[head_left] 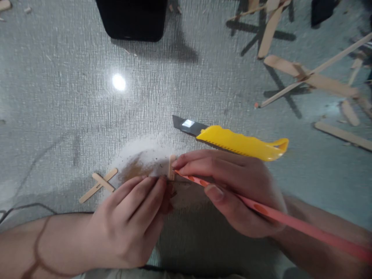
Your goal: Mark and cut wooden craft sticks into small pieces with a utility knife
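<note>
My right hand (235, 186) is closed round a pink pencil with orange spots (261, 209), whose tip touches a short wooden craft stick piece (172, 167). The right fingertips rest beside the piece's upper part. Curled at the lower end of that piece, my left hand (133, 217) pinches it; the exact grip is hidden under the fingers. Both hands work over a whitish round patch (154, 145) with brown smudges. To the left, two craft sticks (100, 184) lie crossed. Just above my right hand lies a yellow utility knife (241, 141), blade out and pointing left.
A black container (133, 19) stands at the top edge. Stick assemblies (316, 79) and another stick structure (270, 31) stand at the upper right. A loose craft stick (343, 133) lies at the right. A dark cord (26, 205) runs along the lower left.
</note>
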